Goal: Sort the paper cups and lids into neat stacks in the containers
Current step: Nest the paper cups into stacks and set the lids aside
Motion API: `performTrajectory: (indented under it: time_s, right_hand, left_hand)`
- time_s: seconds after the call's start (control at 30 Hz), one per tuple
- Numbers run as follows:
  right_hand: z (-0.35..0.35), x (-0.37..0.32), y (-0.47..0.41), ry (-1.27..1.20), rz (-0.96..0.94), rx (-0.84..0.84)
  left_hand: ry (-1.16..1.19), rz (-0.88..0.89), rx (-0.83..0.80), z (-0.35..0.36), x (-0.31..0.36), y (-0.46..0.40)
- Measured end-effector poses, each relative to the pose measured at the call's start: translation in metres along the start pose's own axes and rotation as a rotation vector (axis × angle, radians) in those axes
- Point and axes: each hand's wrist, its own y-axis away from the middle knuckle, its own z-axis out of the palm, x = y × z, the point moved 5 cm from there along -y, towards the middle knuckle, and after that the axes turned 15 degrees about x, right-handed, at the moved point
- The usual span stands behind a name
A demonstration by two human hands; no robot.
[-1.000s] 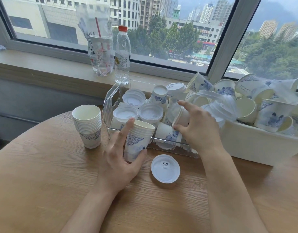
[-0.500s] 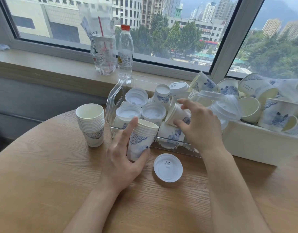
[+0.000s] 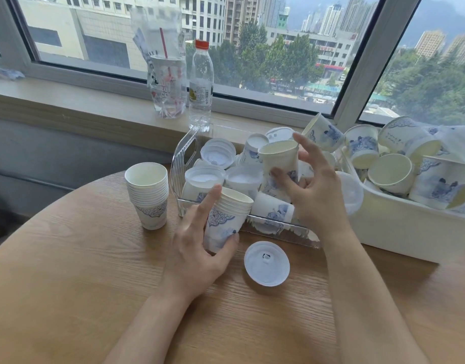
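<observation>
My right hand point(image 3: 312, 190) has just lifted a blue-patterned white paper cup point(image 3: 280, 160) clear of the transparent plastic bin point(image 3: 185, 164), pinched in its fingers, ready to nest into the short cup stack point(image 3: 226, 219) my left hand point(image 3: 199, 248) clamps near the bin's front.
</observation>
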Motion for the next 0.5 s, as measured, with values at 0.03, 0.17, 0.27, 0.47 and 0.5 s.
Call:
performTrajectory:
  time_s: [0.03, 0.17, 0.27, 0.47, 0.5]
  right_hand:
    - [0.004, -0.001, 0.002, -0.107, 0.060, -0.026]
    - [0.023, -0.005, 0.016, -0.342, 0.224, -0.140]
    - [0.034, -0.009, 0.023, -0.376, 0.260, -0.212]
    - [0.043, -0.009, 0.034, -0.394, 0.313, -0.352]
    - [0.043, -0.009, 0.035, -0.395, 0.320, -0.366]
  left_hand:
    - [0.004, 0.003, -0.003, 0.000, 0.000, 0.000]
    - [0.011, 0.011, -0.004, -0.001, 0.002, 0.000]
    - [0.010, 0.010, -0.008, 0.000, 0.003, -0.001]
    - [0.012, -0.022, -0.001, 0.000, 0.000, -0.002]
    - [0.013, -0.020, 0.003, 0.000, -0.001, -0.002]
